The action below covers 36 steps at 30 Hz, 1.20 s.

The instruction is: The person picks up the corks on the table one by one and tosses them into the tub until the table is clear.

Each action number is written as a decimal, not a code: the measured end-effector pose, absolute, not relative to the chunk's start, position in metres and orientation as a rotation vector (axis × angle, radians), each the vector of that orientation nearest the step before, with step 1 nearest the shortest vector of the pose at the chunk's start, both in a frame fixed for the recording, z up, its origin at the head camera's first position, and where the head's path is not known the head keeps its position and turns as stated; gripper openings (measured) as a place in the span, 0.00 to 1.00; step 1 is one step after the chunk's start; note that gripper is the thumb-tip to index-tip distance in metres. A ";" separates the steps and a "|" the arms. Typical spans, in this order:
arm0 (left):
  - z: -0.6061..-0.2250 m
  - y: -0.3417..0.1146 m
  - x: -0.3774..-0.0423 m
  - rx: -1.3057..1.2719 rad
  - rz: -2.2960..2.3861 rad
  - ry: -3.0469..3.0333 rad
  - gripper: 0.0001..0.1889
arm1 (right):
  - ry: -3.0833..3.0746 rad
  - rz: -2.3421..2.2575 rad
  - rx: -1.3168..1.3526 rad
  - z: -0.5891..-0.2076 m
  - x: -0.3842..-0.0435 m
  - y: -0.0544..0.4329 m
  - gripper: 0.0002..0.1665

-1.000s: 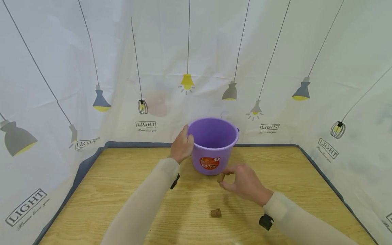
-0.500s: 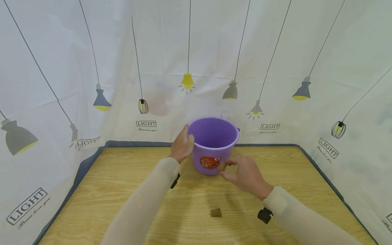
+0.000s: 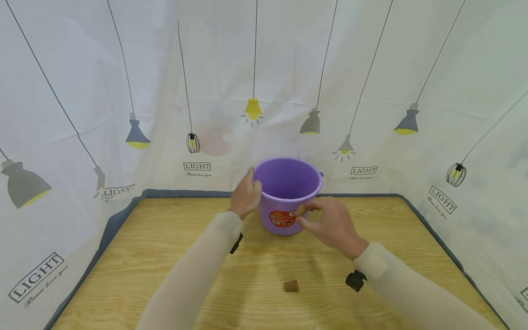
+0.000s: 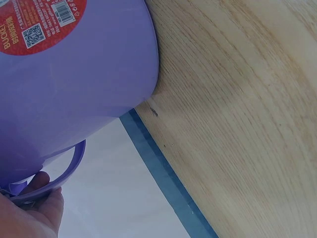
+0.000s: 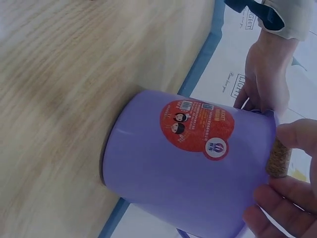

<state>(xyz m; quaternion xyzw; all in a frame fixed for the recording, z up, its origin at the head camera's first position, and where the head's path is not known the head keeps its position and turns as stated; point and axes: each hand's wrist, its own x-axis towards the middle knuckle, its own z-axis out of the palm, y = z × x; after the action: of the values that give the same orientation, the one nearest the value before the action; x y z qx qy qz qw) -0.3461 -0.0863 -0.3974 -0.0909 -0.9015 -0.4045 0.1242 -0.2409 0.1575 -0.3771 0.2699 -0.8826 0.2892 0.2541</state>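
Note:
A purple bucket (image 3: 284,229) with a red label stands upright at the back of the table. My left hand (image 3: 246,196) grips its rim on the left side; in the left wrist view, fingers (image 4: 49,210) curl round the bucket's handle (image 4: 74,163) there. My right hand (image 3: 332,227) pinches a brown cork (image 5: 279,158) between thumb and fingers, just in front of the bucket's right side, below rim height in the head view. Another cork (image 3: 291,286) lies on its side on the table, nearer to me.
The wooden table (image 3: 173,256) has a dark blue border (image 3: 198,194) along its back and sides. A white cloth (image 3: 222,68) printed with hanging lamps rises behind it and at both sides.
My right hand has risen with the cork from near the bucket's base to beside the label's upper part. The left hand, the bucket and the cork on the table have stayed in place.

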 end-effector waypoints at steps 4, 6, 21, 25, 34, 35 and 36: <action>-0.399 -0.086 -0.347 -0.267 -1.184 -2.623 0.33 | -2.373 0.787 0.724 -0.372 -0.243 0.156 0.05; -0.399 -0.086 -0.347 -0.270 -1.185 -2.624 0.33 | -2.360 0.795 0.718 -0.369 -0.245 0.156 0.06; -0.400 -0.087 -0.348 -0.270 -1.175 -2.641 0.33 | -2.286 0.809 0.673 -0.355 -0.258 0.156 0.05; -0.400 -0.087 -0.348 -0.270 -1.173 -2.643 0.33 | -2.265 0.796 0.668 -0.352 -0.263 0.155 0.04; -0.398 -0.086 -0.345 -0.260 -1.179 -2.645 0.33 | -2.277 0.753 0.612 -0.346 -0.271 0.153 0.06; -0.397 -0.086 -0.345 -0.260 -1.180 -2.645 0.33 | -2.288 0.755 0.598 -0.345 -0.272 0.153 0.06; -0.397 -0.086 -0.345 -0.263 -1.182 -2.644 0.33 | -2.300 0.754 0.584 -0.345 -0.273 0.153 0.06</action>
<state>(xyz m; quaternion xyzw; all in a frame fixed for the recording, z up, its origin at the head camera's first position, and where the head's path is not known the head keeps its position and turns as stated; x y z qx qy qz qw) -0.3451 -0.0863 -0.3973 -0.0897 -0.9030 -0.4037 0.1166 -0.2728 0.1526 -0.3451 0.2221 -0.8751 0.2868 0.3203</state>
